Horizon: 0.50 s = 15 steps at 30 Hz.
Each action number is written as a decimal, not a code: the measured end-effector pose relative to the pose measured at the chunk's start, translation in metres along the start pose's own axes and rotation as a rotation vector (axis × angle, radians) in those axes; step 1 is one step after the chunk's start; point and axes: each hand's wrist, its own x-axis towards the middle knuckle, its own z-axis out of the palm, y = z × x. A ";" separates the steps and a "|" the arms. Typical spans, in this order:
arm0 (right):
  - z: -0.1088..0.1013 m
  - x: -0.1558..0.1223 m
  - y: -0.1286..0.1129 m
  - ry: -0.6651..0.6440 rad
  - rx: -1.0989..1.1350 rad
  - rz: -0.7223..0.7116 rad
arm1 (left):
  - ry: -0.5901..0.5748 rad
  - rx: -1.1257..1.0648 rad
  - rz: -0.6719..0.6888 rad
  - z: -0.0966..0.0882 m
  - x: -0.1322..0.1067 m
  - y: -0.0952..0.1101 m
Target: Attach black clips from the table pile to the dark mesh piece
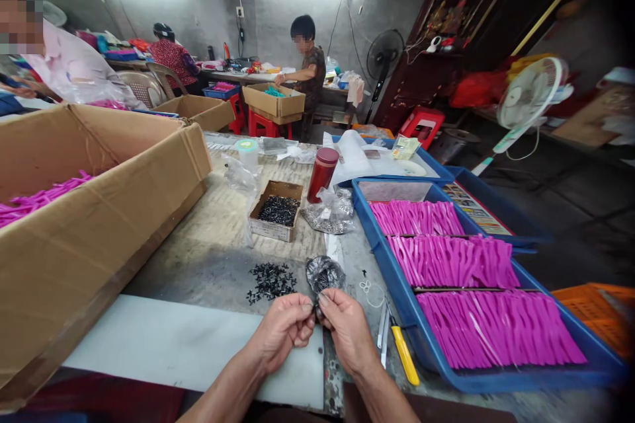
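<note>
Over the near edge of the table, my left hand (288, 327) and my right hand (344, 327) meet, thumbs and forefingers pinched together. Something small and dark shows between the fingertips; I cannot tell whether it is a loose part or a bit of the bag. Just beyond them, touching or nearly touching the right fingers, lies a clear plastic bag (325, 272) of black pieces. A loose pile of small black cross-shaped parts (271, 281) lies left of it. Under the hands is a pale board (198, 340).
A blue tray (397, 291) of purple strips stands right, beside a yellow-handled tool (405, 355). A large cardboard box (99, 225) flanks the left. Ahead are a small box (272, 231) of black parts and a red canister (322, 173). Several people sit beyond.
</note>
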 end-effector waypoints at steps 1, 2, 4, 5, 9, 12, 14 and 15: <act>0.000 0.000 0.001 -0.003 0.002 0.000 | -0.004 -0.003 -0.001 0.000 0.000 0.000; 0.000 0.000 0.001 -0.005 0.002 0.000 | -0.008 -0.006 -0.001 -0.001 0.001 -0.001; -0.001 0.000 0.001 -0.008 0.001 0.003 | -0.013 -0.012 -0.004 -0.002 0.001 -0.002; -0.001 0.000 0.001 -0.005 -0.001 0.004 | -0.014 -0.014 -0.004 -0.002 0.001 -0.002; 0.000 0.000 0.001 -0.003 -0.011 0.011 | -0.017 -0.021 -0.005 -0.003 0.000 -0.003; -0.001 0.000 0.000 -0.013 -0.038 0.013 | -0.020 -0.032 -0.013 -0.001 -0.001 -0.003; -0.002 0.000 -0.002 -0.030 -0.066 0.019 | -0.021 -0.036 -0.021 -0.001 -0.001 -0.002; -0.002 0.001 -0.002 -0.042 -0.080 0.023 | -0.023 -0.037 -0.025 -0.001 -0.001 -0.002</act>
